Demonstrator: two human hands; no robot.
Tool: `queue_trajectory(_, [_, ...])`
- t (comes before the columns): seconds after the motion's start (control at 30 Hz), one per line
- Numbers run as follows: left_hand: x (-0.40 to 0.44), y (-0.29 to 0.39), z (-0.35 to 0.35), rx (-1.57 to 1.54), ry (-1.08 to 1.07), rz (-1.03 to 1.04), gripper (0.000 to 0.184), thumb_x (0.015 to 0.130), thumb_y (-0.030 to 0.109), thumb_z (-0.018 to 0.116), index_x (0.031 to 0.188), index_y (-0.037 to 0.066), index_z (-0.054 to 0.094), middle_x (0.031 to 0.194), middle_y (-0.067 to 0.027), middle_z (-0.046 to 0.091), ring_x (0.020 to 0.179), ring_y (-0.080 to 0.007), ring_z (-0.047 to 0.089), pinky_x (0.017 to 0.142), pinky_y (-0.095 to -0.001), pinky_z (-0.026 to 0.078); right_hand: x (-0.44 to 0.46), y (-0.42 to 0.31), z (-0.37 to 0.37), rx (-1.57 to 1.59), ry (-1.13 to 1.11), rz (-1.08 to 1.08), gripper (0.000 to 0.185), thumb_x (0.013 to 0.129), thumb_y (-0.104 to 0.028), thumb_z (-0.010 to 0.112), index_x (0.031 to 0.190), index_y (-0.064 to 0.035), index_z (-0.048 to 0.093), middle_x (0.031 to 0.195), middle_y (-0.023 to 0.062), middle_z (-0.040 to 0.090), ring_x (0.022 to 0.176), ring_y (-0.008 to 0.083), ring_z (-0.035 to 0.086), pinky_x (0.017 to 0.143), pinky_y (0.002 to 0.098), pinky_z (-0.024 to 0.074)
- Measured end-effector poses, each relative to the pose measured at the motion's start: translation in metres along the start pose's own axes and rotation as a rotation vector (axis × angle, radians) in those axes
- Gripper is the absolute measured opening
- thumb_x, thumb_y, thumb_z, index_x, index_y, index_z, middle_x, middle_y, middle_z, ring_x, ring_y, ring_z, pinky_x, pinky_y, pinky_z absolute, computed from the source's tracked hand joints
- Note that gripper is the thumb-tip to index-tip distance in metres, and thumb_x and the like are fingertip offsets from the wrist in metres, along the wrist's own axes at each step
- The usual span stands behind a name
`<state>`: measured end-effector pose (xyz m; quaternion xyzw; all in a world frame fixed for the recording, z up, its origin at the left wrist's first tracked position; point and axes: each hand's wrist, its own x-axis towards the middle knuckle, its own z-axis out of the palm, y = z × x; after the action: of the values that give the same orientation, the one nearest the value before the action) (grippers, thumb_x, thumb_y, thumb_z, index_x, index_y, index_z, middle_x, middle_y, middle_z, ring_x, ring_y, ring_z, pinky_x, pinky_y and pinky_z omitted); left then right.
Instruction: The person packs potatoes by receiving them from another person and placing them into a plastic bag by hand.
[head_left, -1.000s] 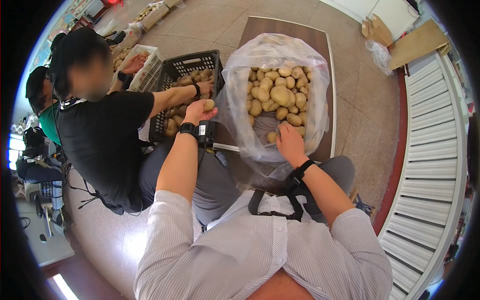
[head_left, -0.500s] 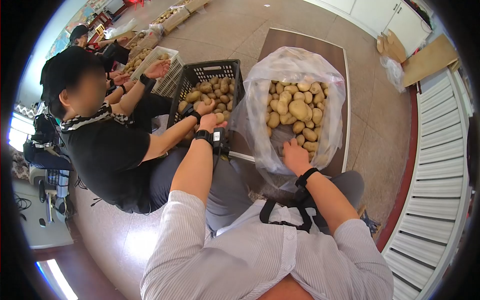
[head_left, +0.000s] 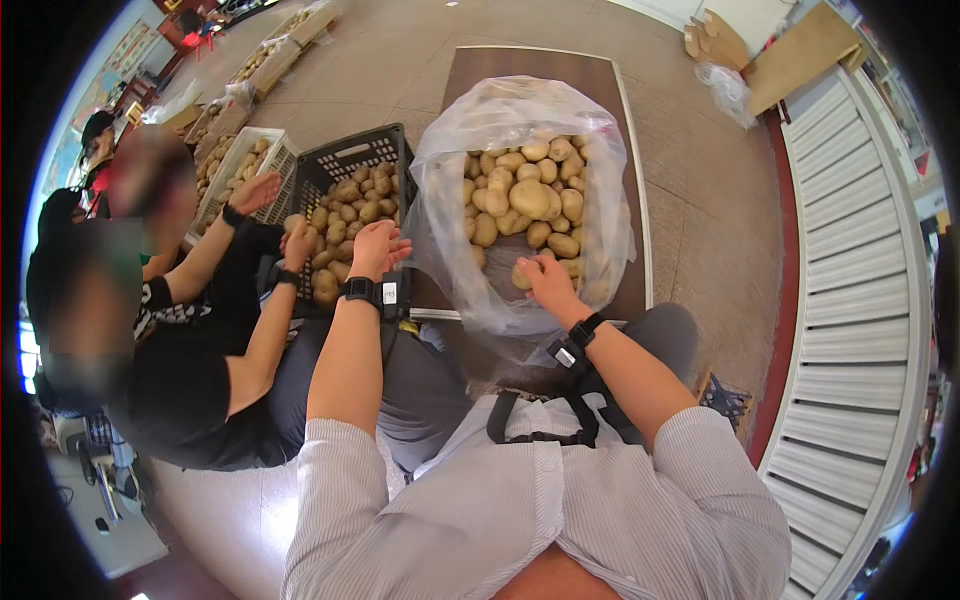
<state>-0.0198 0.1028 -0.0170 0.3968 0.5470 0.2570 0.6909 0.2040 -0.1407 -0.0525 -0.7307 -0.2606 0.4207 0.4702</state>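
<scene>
A clear plastic bag [head_left: 607, 255], its mouth spread wide, holds a heap of potatoes [head_left: 530, 200] on a brown board. Inside its near side, my right hand [head_left: 550, 284] has its fingers closed around a potato [head_left: 521, 275]. My left hand [head_left: 377, 250] is over the near right corner of a black plastic crate [head_left: 402, 165], fingers stretched out and nothing seen in them. More potatoes [head_left: 345, 205] lie in that crate. Both my wrists wear black bands with small devices.
Close on my left sits a co-worker, whose hand [head_left: 297, 243] holds a potato over the black crate. Beyond stands a white crate [head_left: 285, 165] of potatoes. A white slatted radiator [head_left: 850, 340] runs along the right. Cardboard [head_left: 805, 58] leans at the back right.
The potato in my left hand is gone from it, and its fingers have straightened. My right hand now grips a potato. The whole view has shifted, and the co-worker's hand has drawn back leftward.
</scene>
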Motion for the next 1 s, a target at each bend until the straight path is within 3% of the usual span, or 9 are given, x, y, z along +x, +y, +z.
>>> queue_trajectory(0.13, [-0.023,0.004,0.033,0.052,-0.231,-0.006,0.039,0.094,0.026,0.058,0.122,0.001,0.048,0.11,-0.0141,0.056,0.083,-0.0294,0.064,0.068,-0.0393,0.056,0.004,-0.021,0.014,0.141,-0.006,0.046,0.053,0.093,-0.048,0.056,0.103,0.0046,0.06,0.084,0.0124,0.064,0.058,0.0167,0.062,0.054,0.0294,0.0502])
queue_trajectory(0.2, [-0.032,0.001,0.049,0.139,-0.333,-0.038,0.043,0.094,0.031,0.058,0.124,0.002,0.048,0.114,-0.0152,0.057,0.085,-0.0307,0.065,0.068,-0.0394,0.055,0.007,-0.031,0.024,0.229,-0.056,0.037,0.051,0.095,-0.05,0.051,0.107,-0.0017,0.059,0.082,0.0061,0.061,0.056,0.0144,0.058,0.049,0.0255,0.0464])
queue_trajectory(0.3, [-0.053,0.0,0.072,0.215,-0.441,-0.107,0.047,0.094,0.037,0.056,0.124,0.002,0.048,0.117,-0.0153,0.057,0.085,-0.0316,0.066,0.067,-0.0388,0.055,-0.003,-0.067,0.031,0.19,-0.103,-0.031,0.05,0.099,-0.045,0.045,0.098,0.003,0.059,0.077,0.0102,0.062,0.055,0.0171,0.058,0.052,0.0312,0.0472])
queue_trajectory(0.43, [-0.064,-0.003,0.084,0.225,-0.602,-0.21,0.042,0.097,0.041,0.052,0.118,0.005,0.055,0.1,-0.0116,0.064,0.078,-0.0286,0.068,0.057,-0.0345,0.053,0.001,-0.069,0.045,0.112,-0.179,-0.184,0.047,0.1,-0.043,0.043,0.102,0.0019,0.059,0.078,0.0104,0.062,0.056,0.0171,0.057,0.054,0.032,0.0471])
queue_trajectory(0.47, [-0.07,0.001,0.084,0.206,-0.62,-0.206,0.037,0.097,0.04,0.052,0.112,0.006,0.057,0.089,-0.0082,0.064,0.07,-0.022,0.067,0.052,-0.0306,0.05,-0.001,-0.071,0.046,0.084,-0.175,-0.255,0.046,0.099,-0.042,0.044,0.104,0.0016,0.059,0.078,0.0108,0.062,0.057,0.0169,0.057,0.054,0.032,0.0473])
queue_trajectory(0.67, [-0.058,0.005,0.07,0.154,-0.528,-0.091,0.031,0.097,0.036,0.056,0.105,0.006,0.056,0.083,-0.0041,0.06,0.058,-0.0139,0.057,0.048,-0.0262,0.046,0.004,-0.057,0.035,-0.107,-0.077,-0.366,0.038,0.094,-0.034,0.053,0.109,0.0011,0.059,0.092,0.018,0.065,0.084,0.0331,0.063,0.076,0.0425,0.0497])
queue_trajectory(0.77, [-0.043,0.004,0.057,0.05,-0.502,-0.056,0.029,0.097,0.034,0.056,0.106,0.006,0.055,0.082,-0.004,0.059,0.059,-0.0139,0.057,0.049,-0.0273,0.047,0.013,-0.038,0.011,-0.52,0.151,-0.547,0.04,0.09,-0.031,0.057,0.116,-0.0002,0.054,0.113,0.0216,0.058,0.102,0.0396,0.059,0.086,0.0472,0.0471])
queue_trajectory(0.83, [-0.037,0.008,0.053,-0.038,-0.37,-0.059,0.029,0.096,0.032,0.057,0.106,0.005,0.054,0.085,-0.0059,0.06,0.062,-0.0172,0.058,0.053,-0.0295,0.046,0.017,-0.033,-0.006,-0.747,0.286,-0.337,0.049,0.087,-0.031,0.06,0.123,-0.0017,0.046,0.128,0.022,0.047,0.108,0.04,0.057,0.087,0.048,0.048])
queue_trajectory(1.0, [-0.005,0.006,0.026,-0.166,-0.27,-0.062,0.028,0.096,0.03,0.056,0.109,0.005,0.052,0.09,-0.0087,0.06,0.067,-0.021,0.06,0.056,-0.0322,0.051,0.024,-0.027,-0.026,-0.854,0.238,-0.106,0.055,0.085,-0.032,0.061,0.125,-0.0013,0.041,0.133,0.023,0.042,0.106,0.0415,0.058,0.086,0.0493,0.0494])
